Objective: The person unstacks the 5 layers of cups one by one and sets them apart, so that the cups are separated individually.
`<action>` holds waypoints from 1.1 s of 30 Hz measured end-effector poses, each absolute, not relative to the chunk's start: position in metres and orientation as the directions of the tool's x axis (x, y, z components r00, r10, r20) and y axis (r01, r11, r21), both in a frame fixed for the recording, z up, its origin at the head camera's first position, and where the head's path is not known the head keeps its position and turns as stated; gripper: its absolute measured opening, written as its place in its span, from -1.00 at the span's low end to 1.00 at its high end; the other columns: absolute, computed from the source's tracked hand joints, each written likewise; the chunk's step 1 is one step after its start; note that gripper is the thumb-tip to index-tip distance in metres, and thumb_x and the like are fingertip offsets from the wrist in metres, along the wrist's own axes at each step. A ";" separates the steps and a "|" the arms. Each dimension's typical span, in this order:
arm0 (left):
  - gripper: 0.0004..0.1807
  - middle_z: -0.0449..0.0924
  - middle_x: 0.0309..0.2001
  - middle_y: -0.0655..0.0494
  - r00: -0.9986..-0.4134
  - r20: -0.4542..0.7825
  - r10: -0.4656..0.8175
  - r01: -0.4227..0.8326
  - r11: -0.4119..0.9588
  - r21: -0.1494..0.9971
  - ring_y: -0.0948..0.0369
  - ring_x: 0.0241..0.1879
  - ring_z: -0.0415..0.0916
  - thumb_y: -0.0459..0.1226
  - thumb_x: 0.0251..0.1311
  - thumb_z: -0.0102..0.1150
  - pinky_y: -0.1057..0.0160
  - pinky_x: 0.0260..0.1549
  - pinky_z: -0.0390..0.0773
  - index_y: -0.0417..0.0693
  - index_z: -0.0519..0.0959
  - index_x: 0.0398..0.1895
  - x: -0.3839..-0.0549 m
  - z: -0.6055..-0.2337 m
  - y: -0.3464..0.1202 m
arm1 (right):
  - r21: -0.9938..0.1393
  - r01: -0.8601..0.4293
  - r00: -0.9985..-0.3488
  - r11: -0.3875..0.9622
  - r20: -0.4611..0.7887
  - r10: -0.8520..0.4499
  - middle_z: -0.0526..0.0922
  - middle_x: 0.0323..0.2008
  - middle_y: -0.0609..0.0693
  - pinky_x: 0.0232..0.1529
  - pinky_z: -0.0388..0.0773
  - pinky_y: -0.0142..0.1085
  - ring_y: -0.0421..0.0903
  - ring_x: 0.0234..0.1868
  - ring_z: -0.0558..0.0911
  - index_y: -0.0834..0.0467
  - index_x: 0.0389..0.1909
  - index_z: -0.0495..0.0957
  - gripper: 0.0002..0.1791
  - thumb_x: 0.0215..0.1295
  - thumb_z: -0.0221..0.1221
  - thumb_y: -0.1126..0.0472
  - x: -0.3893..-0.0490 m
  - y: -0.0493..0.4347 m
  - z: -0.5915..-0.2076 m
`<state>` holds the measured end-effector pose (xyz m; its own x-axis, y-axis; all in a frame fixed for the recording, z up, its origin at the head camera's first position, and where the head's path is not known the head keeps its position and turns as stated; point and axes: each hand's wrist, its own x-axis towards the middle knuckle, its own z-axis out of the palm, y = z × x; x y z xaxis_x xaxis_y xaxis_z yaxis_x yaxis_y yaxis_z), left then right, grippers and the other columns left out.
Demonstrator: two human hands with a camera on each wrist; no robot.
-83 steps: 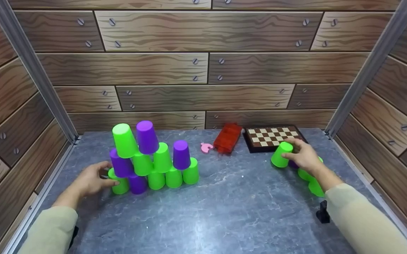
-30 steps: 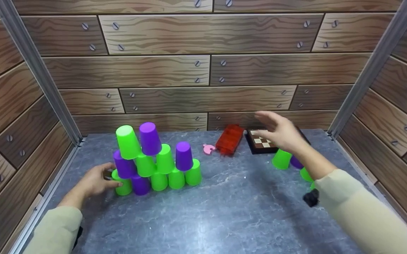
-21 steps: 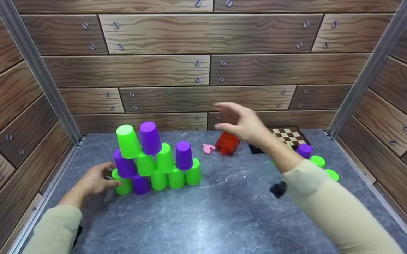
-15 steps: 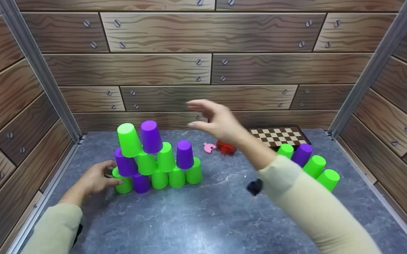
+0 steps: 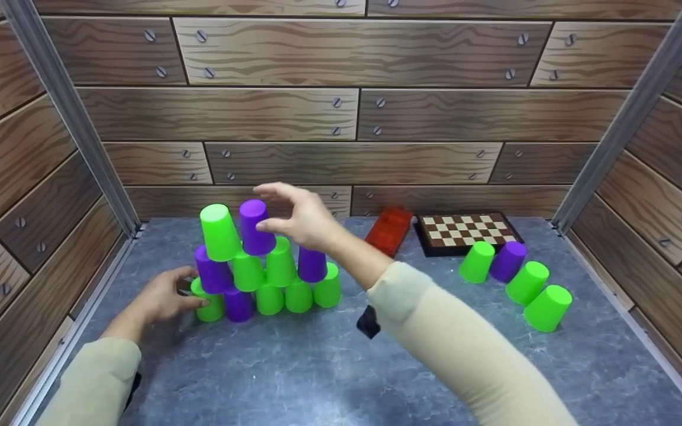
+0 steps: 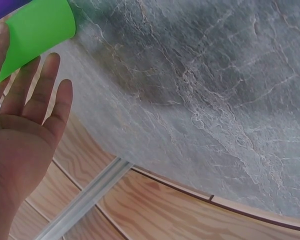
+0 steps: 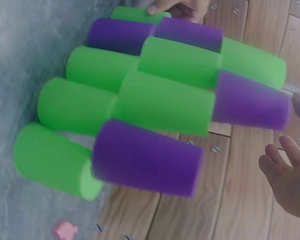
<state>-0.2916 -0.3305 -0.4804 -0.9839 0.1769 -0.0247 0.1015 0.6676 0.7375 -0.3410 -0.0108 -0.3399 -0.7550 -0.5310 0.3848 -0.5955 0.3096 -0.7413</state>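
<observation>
Upside-down plastic cups stand stacked in a stepped wall on the left of the table. Its bottom row has a green cup point(image 5: 209, 309) at the left end, which my left hand point(image 5: 163, 299) holds between thumb and fingers; the left wrist view shows the thumb on its side. On the top row sit a green cup point(image 5: 220, 234) and a purple cup point(image 5: 253, 236). Beside that purple cup my right hand point(image 5: 305, 219) hovers with thumb and fingers spread, the thumb overlapping it in the head view. A second-row purple cup point(image 7: 147, 157) sits at the stack's right end.
Three green cups and a purple cup point(image 5: 508, 261) stand apart in a slanting line at the right. Behind are a chessboard point(image 5: 465, 229) and a red translucent case point(image 5: 397, 225). A small pink piece point(image 7: 65, 229) lies near the stack. Wood-patterned walls enclose the table.
My right hand has let go of a green cup at the right and swept left across the table to the stack's top. My left hand has stayed at its cup.
</observation>
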 end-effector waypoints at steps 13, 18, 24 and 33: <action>-0.42 0.71 0.04 -0.24 -0.983 -0.021 0.185 0.110 0.673 0.732 -0.22 0.10 0.66 -0.28 0.15 0.60 -0.20 0.10 0.66 -0.27 0.57 0.18 -0.291 -0.481 -0.331 | -0.814 -0.490 -0.813 0.311 0.299 -0.500 0.61 0.34 0.04 0.27 0.63 -0.10 0.02 0.30 0.63 -0.06 0.52 0.45 -0.20 0.28 0.50 0.30 -0.340 -0.028 -0.365; -0.46 0.72 0.04 -0.23 -0.985 -0.029 0.170 0.095 0.678 0.729 -0.21 0.10 0.66 -0.27 0.16 0.59 -0.18 0.09 0.67 -0.23 0.58 0.16 -0.291 -0.480 -0.330 | -0.822 -0.485 -0.814 0.300 0.299 -0.497 0.62 0.31 0.08 0.21 0.66 -0.13 0.06 0.29 0.65 -0.05 0.51 0.45 -0.22 0.30 0.47 0.34 -0.340 -0.031 -0.370; -0.48 0.72 0.03 -0.22 -0.985 -0.024 0.171 0.099 0.671 0.735 -0.20 0.09 0.66 -0.28 0.15 0.60 -0.19 0.09 0.67 -0.22 0.59 0.13 -0.291 -0.479 -0.330 | -0.824 -0.485 -0.817 0.292 0.307 -0.489 0.62 0.31 0.06 0.15 0.68 -0.21 0.05 0.27 0.65 -0.06 0.51 0.45 -0.23 0.32 0.45 0.34 -0.340 -0.030 -0.371; -0.46 0.72 0.01 -0.23 -0.985 -0.013 0.171 0.107 0.675 0.730 -0.20 0.08 0.66 -0.30 0.14 0.60 -0.20 0.08 0.67 -0.26 0.58 0.14 -0.291 -0.480 -0.330 | -0.836 -0.517 -0.798 0.185 0.393 -0.457 0.63 0.28 0.11 0.18 0.66 -0.19 0.03 0.22 0.68 0.03 0.51 0.45 -0.23 0.29 0.46 0.36 -0.341 -0.010 -0.359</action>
